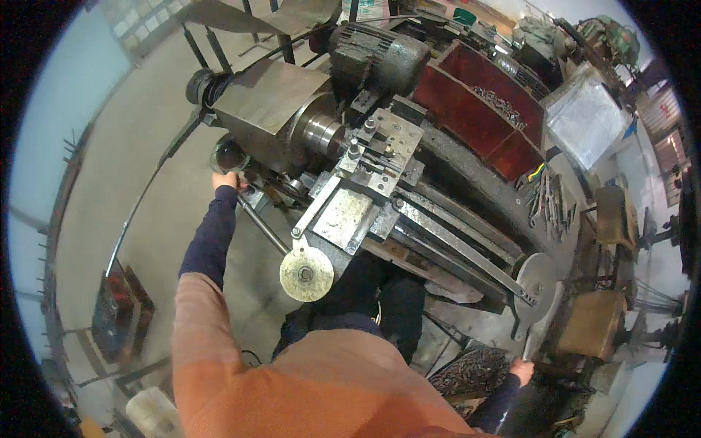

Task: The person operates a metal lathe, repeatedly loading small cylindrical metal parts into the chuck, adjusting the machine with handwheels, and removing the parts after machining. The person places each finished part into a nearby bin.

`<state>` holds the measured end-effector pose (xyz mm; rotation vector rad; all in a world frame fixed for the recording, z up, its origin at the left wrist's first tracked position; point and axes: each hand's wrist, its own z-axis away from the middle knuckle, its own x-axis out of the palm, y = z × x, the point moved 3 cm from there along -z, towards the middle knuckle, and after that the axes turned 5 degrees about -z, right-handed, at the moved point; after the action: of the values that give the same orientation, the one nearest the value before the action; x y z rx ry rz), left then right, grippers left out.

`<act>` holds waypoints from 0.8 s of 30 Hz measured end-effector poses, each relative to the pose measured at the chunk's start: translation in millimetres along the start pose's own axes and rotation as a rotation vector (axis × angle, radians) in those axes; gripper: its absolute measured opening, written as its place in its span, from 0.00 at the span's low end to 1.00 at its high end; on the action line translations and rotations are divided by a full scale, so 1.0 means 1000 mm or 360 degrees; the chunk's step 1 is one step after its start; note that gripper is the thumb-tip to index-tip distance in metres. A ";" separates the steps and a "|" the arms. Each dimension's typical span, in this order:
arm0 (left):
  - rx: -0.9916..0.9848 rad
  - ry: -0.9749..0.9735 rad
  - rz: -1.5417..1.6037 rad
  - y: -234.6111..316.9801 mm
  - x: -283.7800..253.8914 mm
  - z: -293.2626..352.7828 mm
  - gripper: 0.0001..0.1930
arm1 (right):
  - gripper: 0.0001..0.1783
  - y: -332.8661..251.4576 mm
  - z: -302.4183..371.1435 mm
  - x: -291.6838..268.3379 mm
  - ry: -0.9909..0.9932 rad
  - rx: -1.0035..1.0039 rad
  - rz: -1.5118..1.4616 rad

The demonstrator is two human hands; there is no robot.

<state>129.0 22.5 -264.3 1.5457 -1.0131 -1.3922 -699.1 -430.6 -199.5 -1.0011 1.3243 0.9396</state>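
My left hand (pixel 228 180) is closed beside a dark, round, cup-like part (pixel 230 155) at the left of a small metal lathe-like machine. What its fingers grip is hidden. Near that wrist, a steel rod (pixel 264 228) slants down toward a round metal disc (pixel 306 274). Low on the right, my right hand (pixel 522 371) wraps around a metal lever handle (pixel 529 347), beneath a larger grey disc (pixel 537 286). Between my hands lie the spindle (pixel 321 135) and the tool block (pixel 394 135), linked to the discs by flat metal bars (pixel 460 247).
Behind the machine stand a dark motor (pixel 380 55) and a red-brown box (pixel 475 109) holding small metal pieces. Several wrenches and hand tools (pixel 551 204) lie at the right. A pile of dark metal shavings (pixel 471 372) sits below, left of my right hand.
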 end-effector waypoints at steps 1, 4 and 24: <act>0.0088 0.0033 -0.0249 -0.001 0.000 -0.002 0.06 | 0.24 0.001 -0.019 -0.001 -0.0118 0.0086 0.0046; 0.0157 0.0021 -0.0230 -0.015 0.000 -0.013 0.06 | 0.24 0.001 -0.072 -0.006 -0.0032 -0.0197 0.0241; -0.0003 -0.0394 -0.0941 -0.092 -0.053 -0.037 0.25 | 0.35 -0.001 0.016 0.030 0.0095 -0.0057 -0.0350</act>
<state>166.8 106.2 -328.9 1.7854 -0.7127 -2.0260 -691.5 -416.0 -229.5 -1.1841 1.2214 0.7735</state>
